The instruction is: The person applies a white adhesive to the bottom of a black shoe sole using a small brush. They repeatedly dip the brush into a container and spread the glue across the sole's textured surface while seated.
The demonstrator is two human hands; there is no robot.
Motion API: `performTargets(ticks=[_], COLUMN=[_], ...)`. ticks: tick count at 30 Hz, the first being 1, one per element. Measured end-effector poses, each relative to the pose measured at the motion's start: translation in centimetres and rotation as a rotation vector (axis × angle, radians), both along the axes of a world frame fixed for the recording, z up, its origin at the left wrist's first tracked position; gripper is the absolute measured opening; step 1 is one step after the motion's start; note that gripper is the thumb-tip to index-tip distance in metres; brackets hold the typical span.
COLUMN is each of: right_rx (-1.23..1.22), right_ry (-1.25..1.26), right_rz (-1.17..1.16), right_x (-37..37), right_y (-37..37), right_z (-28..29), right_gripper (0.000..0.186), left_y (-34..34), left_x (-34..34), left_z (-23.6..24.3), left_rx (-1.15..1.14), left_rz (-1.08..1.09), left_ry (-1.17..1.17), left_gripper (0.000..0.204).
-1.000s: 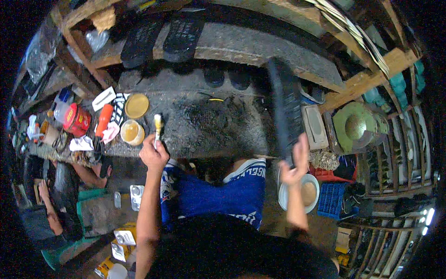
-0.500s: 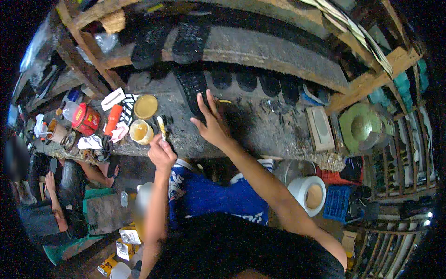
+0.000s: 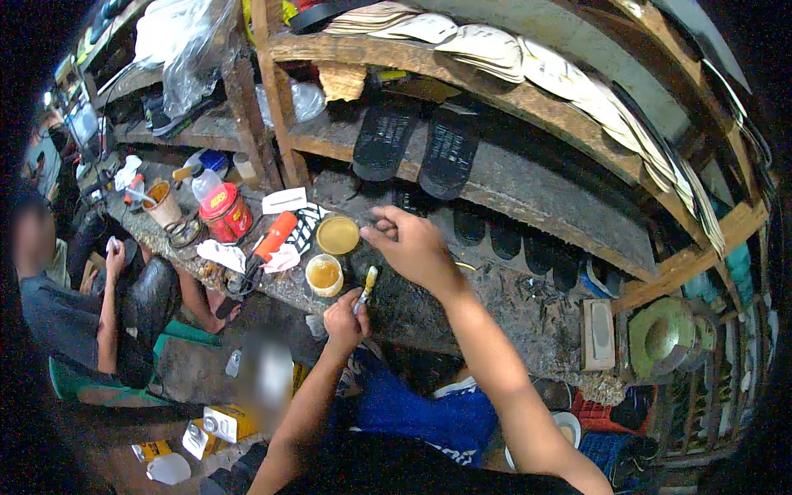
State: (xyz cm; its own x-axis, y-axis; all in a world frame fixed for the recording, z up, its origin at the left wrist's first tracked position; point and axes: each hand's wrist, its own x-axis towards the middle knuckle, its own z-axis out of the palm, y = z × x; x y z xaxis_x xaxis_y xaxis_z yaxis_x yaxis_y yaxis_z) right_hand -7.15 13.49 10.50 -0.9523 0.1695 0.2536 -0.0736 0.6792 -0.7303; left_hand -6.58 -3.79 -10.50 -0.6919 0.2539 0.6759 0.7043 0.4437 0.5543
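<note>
My left hand (image 3: 346,320) grips a brush (image 3: 366,289) with a yellowed handle top, just below a tub of amber paste (image 3: 324,275). My right hand (image 3: 400,243) is beside the round tan lid (image 3: 337,235), fingers curled on something dark and small that I cannot make out. Behind it a black sole (image 3: 410,200) lies partly hidden beneath the shelf, where more dark soles (image 3: 505,240) stand in a row. Left of the tub are an orange cylinder (image 3: 275,236), white scraps (image 3: 221,255) and a red container (image 3: 224,213).
A co-worker (image 3: 87,318) sits at my left. Overhead, shelves hold black soles (image 3: 450,148) and stacked cream cutouts (image 3: 478,54). A pale block (image 3: 596,330) and green round fixture (image 3: 660,334) are at the bench's right. Yellow cans (image 3: 229,422) lie below.
My right hand carried a black sole to beneath the shelf, then left it and moved beside the lid, fingers curling. My left hand kept the brush. The view swung leftward, showing more shelving.
</note>
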Motion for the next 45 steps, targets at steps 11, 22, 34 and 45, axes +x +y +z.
performTargets(ticks=[11, 22, 34, 45], right_rx=[-0.757, -1.2, -0.923, -1.2], right_ry=[0.291, -0.171, 0.182, 0.184], right_rz=[0.302, 0.06, -0.034, 0.671], right_x=[-14.6, -24.4, -19.1, 7.5], right_y=[-5.6, -6.6, -5.5, 2.3], right_z=[18.7, 24.3, 25.3, 10.4], right_gripper=[0.034, 0.042, 0.032, 0.08], left_y=[0.3, 0.3, 0.2, 0.3], left_x=[0.2, 0.3, 0.2, 0.1], left_z=[1.3, 0.6, 0.3, -0.1], left_rx=[-0.119, -0.137, -0.127, -0.052], left_rz=[0.066, 0.095, 0.087, 0.001], left_ry=[-0.069, -0.097, -0.179, -0.06], left_gripper=[0.035, 0.038, 0.039, 0.03])
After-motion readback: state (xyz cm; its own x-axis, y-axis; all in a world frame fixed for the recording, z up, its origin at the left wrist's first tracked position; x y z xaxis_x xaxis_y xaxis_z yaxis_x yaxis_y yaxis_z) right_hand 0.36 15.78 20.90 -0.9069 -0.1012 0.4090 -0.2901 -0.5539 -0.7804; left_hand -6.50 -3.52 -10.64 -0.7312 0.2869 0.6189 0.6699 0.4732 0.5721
